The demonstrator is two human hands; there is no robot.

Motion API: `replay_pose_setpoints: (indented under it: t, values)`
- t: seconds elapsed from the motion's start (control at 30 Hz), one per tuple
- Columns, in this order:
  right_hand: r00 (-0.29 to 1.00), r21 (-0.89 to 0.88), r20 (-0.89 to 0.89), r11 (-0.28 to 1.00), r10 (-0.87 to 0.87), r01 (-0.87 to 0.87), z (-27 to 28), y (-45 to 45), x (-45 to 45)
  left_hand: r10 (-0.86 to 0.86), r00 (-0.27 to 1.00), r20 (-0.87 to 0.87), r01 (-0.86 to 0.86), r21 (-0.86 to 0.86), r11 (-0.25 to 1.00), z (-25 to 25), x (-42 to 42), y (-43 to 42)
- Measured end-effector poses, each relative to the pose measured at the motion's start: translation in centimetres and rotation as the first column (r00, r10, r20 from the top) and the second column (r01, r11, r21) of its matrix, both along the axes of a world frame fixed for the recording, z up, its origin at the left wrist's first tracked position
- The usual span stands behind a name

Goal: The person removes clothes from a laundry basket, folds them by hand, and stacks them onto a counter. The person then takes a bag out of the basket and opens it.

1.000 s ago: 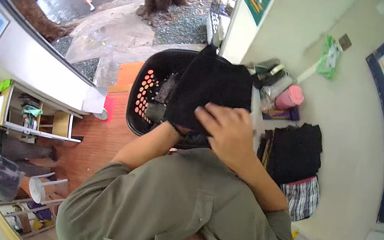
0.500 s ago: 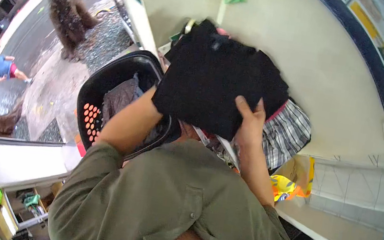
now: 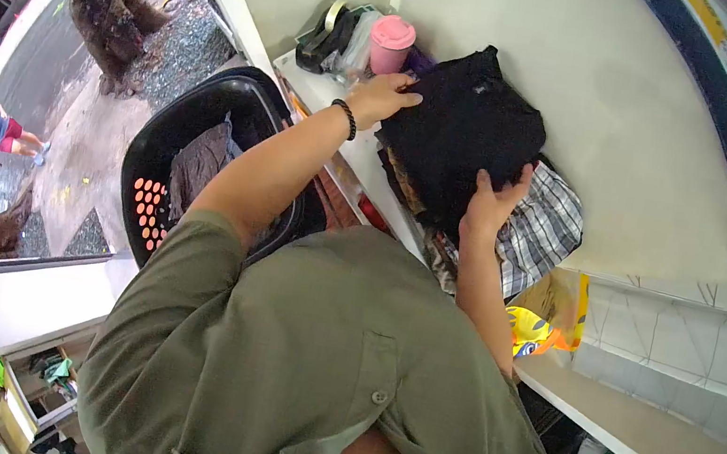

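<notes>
- Head view: a person in an olive shirt works with two bare hands over folded clothes on a white counter (image 3: pixel 316 91).
- The black garment (image 3: pixel 466 120) tops the pile, lying between the two hands; it is folded unevenly, so its long axis is hard to call.
- The left hand (image 3: pixel 382 97), a dark band at its wrist, is open, thumb and fingers apart at the garment's left edge; from here the cloth lies to the right.
- The right hand (image 3: pixel 492 205) is open too, fingers spread on the near right edge; the cloth reaches away from it, forward and to the left. Each hand is at its own edge, neither plainly nearer.
- A plaid garment (image 3: pixel 549 228) shows just beside the right hand, partly beneath the black one.
- Beyond the left hand stands a pink-lidded cup (image 3: pixel 389 55).
- To the left, a black basket (image 3: pixel 153 113) bears a gray garment (image 3: pixel 204 154).
</notes>
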State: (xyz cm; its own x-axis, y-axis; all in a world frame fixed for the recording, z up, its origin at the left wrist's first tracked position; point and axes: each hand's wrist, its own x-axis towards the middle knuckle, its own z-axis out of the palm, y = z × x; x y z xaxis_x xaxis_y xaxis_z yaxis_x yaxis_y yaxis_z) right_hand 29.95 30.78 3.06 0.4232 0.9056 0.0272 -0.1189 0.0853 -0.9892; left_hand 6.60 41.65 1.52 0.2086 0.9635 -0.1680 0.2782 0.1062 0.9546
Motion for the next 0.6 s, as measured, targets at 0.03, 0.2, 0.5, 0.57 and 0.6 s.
replay_pose_setpoints:
  t: [0.03,0.2,0.5,0.57,0.6]
  values:
    - [0.996,0.055,0.086,0.998,-0.024,0.020,0.4,-0.2,-0.4,0.043,0.994,-0.104,-0.033,0.098,0.995,0.4,0.3,-0.3]
    - [0.605,0.340,0.763,0.937,-0.228,-0.076,5.9,0.6,-3.2,0.184,0.947,-0.262,-0.113,0.265,0.958,0.5,-1.5,-3.1]
    - [-0.031,-0.291,0.954,0.945,0.299,0.146,-0.5,11.0,-6.1,0.359,0.896,-0.262,-0.192,0.501,0.844,3.5,-10.2,-17.7]
    - [-0.063,-0.271,0.957,0.950,0.284,0.157,-1.2,11.2,-6.3,0.495,0.814,-0.305,-0.222,0.624,0.749,1.8,-13.6,-20.4]
    - [-0.066,-0.253,0.962,0.954,0.266,0.158,-1.4,11.4,-6.3,0.549,0.753,-0.362,-0.252,0.612,0.750,1.3,-15.0,-21.8]
